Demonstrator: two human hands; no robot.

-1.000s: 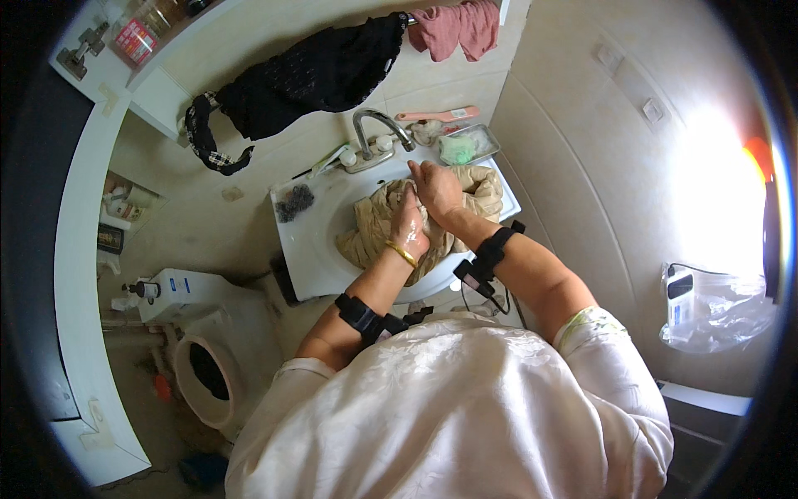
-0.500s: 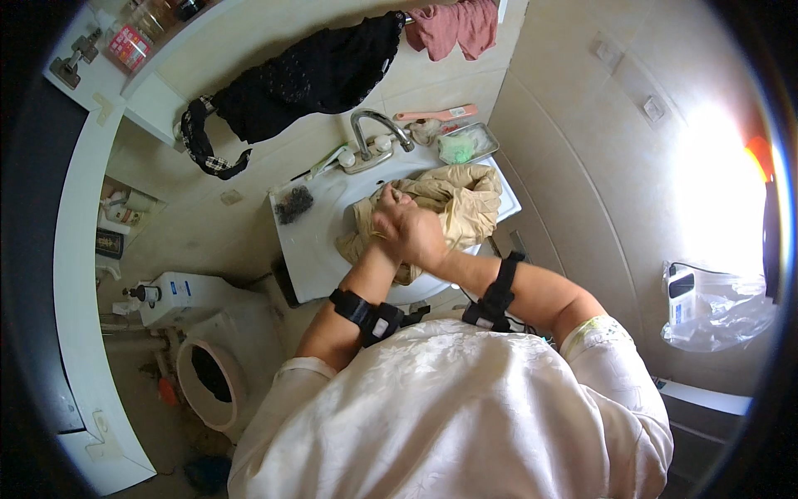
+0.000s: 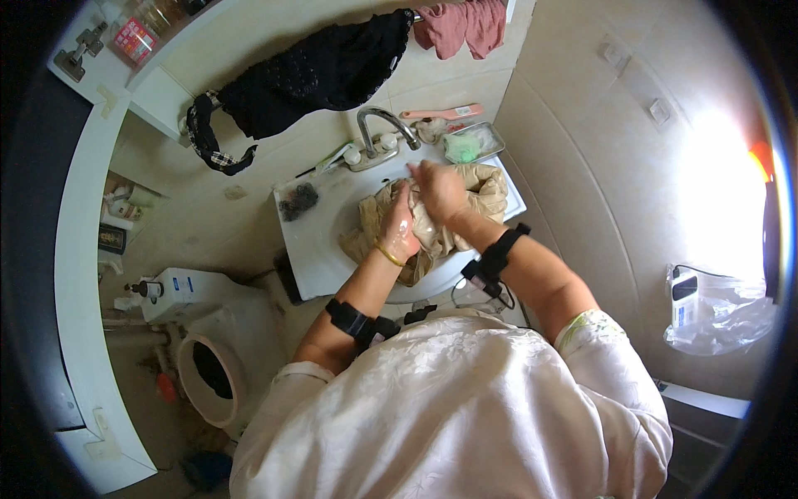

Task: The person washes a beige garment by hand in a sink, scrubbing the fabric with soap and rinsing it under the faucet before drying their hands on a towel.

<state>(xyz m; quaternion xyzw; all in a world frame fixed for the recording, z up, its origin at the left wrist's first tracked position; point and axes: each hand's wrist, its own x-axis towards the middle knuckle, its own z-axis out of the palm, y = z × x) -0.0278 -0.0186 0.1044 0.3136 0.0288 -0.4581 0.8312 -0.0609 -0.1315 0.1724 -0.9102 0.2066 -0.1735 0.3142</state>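
A bunched beige garment (image 3: 482, 187) fills much of the white washbasin (image 3: 320, 249). Over the cloth, my left hand (image 3: 401, 229) is held edge-up with its fingers stretched out. White suds show on its palm, and a gold bangle (image 3: 388, 253) circles the wrist. Just to the right and slightly farther off, my right hand (image 3: 443, 195) shows its back, fingers curled. Whatever lies inside those fingers is hidden. A small gap parts the two hands. Behind them the chrome faucet (image 3: 384, 121) arches over the basin's far edge.
A dark mesh scrubber (image 3: 298, 202) lies on the basin's left ledge. At the back right sits a soap tray (image 3: 474, 143) beside a pink-handled brush (image 3: 441, 112). Black clothing (image 3: 316, 75) and a pink cloth (image 3: 461, 27) hang above. A toilet (image 3: 208, 291) stands left.
My hands, pressed together half a second ago, have come apart. The right one has moved up and to the right; the left palm with its suds now shows. The view has shifted slightly.
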